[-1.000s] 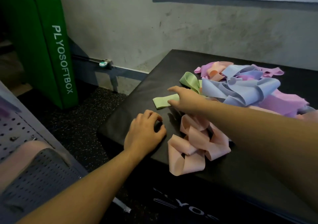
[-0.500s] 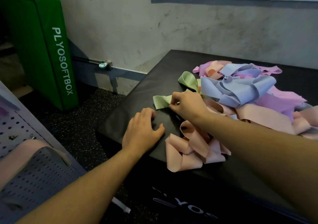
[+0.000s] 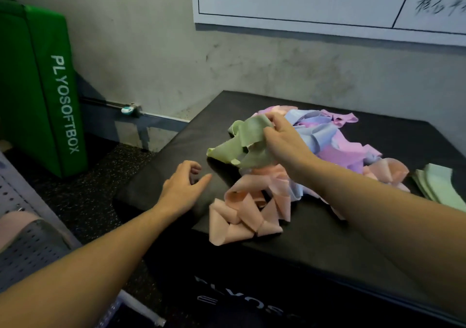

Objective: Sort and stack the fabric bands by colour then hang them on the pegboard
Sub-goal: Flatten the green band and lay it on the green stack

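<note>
Now my right hand [image 3: 282, 143] clutches the green band [image 3: 242, 143], bunched and lifted just above the black box [image 3: 315, 237], at the left edge of the mixed pile [image 3: 327, 138]. I judge I'm mid-sort, pulling greens free; next it should travel over the pile to the green stack [image 3: 438, 184] on the pile's far right, laid flat. My left hand [image 3: 181, 189] hovers left of the pile, fingers loosely curled, holding nothing. My right forearm reaches across the peach bands [image 3: 247, 211].

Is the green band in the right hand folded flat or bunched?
Bunched: the green band hangs crumpled and twisted from the right hand, lifted off the black box.
</note>
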A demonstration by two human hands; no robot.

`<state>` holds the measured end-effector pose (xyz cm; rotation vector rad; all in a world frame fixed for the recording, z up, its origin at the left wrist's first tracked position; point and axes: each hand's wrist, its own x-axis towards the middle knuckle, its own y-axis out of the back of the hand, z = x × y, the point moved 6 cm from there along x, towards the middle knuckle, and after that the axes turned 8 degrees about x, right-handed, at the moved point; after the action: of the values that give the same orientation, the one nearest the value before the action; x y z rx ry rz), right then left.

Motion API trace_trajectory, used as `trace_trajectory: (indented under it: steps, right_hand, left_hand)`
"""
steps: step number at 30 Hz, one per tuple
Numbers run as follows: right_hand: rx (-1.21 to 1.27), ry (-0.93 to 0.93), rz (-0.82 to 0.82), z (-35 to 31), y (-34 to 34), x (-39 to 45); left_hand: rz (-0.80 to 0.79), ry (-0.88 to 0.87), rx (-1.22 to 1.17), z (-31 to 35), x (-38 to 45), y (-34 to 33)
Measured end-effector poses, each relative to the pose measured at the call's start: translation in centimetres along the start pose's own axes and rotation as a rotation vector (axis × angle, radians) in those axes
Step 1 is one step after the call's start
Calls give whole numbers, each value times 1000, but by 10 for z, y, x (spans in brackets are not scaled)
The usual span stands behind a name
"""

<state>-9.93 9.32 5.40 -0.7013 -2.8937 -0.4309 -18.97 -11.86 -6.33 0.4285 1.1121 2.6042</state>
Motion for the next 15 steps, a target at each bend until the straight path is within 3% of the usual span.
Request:
trace_trajectory:
  steps: [5, 10, 15]
  right_hand:
    - [427, -257, 142, -13, 40, -15]
    - [421, -176, 120, -33, 77, -34]
    - [605, -144, 116, -54, 119, -56]
  left_hand:
    - [-88, -88, -171, 50, -17, -18]
    - [-101, -192, -299, 113, -35, -34]
    - [-80, -256, -305, 157, -42, -42]
